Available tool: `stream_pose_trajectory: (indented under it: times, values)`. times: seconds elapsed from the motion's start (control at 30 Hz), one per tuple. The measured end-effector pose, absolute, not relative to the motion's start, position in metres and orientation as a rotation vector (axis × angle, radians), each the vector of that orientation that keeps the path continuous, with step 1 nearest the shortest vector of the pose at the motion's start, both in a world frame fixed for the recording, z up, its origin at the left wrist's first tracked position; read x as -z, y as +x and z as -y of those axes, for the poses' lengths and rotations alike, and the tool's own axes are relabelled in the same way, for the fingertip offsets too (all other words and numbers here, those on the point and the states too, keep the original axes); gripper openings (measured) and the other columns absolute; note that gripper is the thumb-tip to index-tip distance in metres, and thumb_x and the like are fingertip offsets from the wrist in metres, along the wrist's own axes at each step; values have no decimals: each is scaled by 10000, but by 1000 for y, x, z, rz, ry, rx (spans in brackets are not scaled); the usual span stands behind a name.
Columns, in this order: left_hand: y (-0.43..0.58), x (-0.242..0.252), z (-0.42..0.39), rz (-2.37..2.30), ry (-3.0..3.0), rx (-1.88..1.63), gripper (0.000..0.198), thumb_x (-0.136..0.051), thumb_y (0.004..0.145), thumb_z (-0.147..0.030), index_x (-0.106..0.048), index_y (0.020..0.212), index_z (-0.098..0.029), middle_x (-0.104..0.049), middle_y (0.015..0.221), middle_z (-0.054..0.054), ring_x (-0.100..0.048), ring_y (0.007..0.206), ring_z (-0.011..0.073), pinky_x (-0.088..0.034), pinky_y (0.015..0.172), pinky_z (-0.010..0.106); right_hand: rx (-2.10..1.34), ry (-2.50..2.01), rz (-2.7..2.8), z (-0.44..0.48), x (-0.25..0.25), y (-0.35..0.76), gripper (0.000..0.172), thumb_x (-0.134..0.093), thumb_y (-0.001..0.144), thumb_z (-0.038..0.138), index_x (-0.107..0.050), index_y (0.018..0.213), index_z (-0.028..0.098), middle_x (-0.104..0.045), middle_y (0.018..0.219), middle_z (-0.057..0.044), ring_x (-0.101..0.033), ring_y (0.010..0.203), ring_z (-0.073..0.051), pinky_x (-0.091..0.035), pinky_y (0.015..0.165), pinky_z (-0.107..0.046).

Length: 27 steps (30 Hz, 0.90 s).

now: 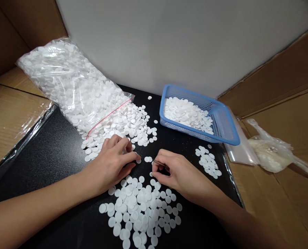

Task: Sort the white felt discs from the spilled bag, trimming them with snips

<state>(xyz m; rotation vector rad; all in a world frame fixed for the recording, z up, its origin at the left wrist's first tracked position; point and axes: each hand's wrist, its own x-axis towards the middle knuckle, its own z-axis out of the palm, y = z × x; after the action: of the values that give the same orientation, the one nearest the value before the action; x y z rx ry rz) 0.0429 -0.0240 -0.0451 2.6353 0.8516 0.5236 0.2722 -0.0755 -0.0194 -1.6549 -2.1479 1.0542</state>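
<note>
My left hand [115, 162] rests over the black tabletop, its index fingertip on a small white disc [138, 161] and its other fingers loosely bent. Facing it, my right hand [173, 169] pinches slim metal tweezers [159, 163], mostly hidden by the fingers. The tweezers' tip points at a couple of white discs [148, 159] between the hands. Another disc lies by my right thumb. Nearest me spreads a loose pile of flat white discs [143, 207]. Behind my left hand, more discs spill from a clear zip bag [73, 83] with a red seal line.
A blue plastic basket [200, 133] holding white discs stands at the back right. A small group of discs [208, 162] lies in front of it. Clear plastic bags [273, 152] lie on the cardboard at right. Cardboard walls and a grey panel [154, 45] surround the black table [57, 155].
</note>
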Motion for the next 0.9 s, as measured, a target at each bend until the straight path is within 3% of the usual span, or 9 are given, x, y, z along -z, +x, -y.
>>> stream_pose_trajectory:
  times: [0.17,0.27,0.4,0.53,0.67,0.9]
  values:
    - [45,50,19,-707,2890,-547,117,-592,948,-192,-686,1013,-213,-573,1044,83,-436,1009,269,-323,803,391,-838,-1451,2241,76,25,266,183,-596,858,47,-531,769,193,-528,825,5,-473,645,-107,-380,566,-227]
    - [45,48,18,-601,3014,-625,133,-552,954,-144,-682,967,-163,-611,1029,97,-448,1022,277,-309,823,402,-970,-1388,2356,75,22,269,195,-622,815,1,-580,785,190,-574,807,11,-523,668,-112,-391,578,-219]
    - [45,44,21,-502,3128,-634,199,-495,964,-102,-671,881,-144,-636,1059,115,-452,1074,290,-297,850,410,-1132,-1441,2284,72,13,279,125,-620,889,91,-661,860,205,-674,843,5,-615,727,-127,-445,636,-228]
    - [47,41,26,-642,2888,-679,180,-530,964,-154,-659,841,-175,-620,1036,84,-451,1034,265,-284,803,386,-917,-1540,2129,66,15,282,109,-594,943,190,-662,860,214,-677,826,1,-627,725,-138,-467,645,-243]
    - [47,40,31,-792,2532,-486,129,-616,903,-174,-660,784,-198,-551,943,37,-433,933,227,-280,780,358,-801,-1480,2121,63,28,274,79,-627,913,157,-692,922,200,-636,887,-29,-626,755,-143,-503,673,-254]
    - [45,44,28,-847,2465,-543,147,-560,947,-124,-669,903,-211,-545,908,27,-416,884,209,-285,749,334,-802,-1389,2101,64,37,265,77,-627,917,168,-689,873,178,-571,880,-22,-568,688,-112,-476,618,-239]
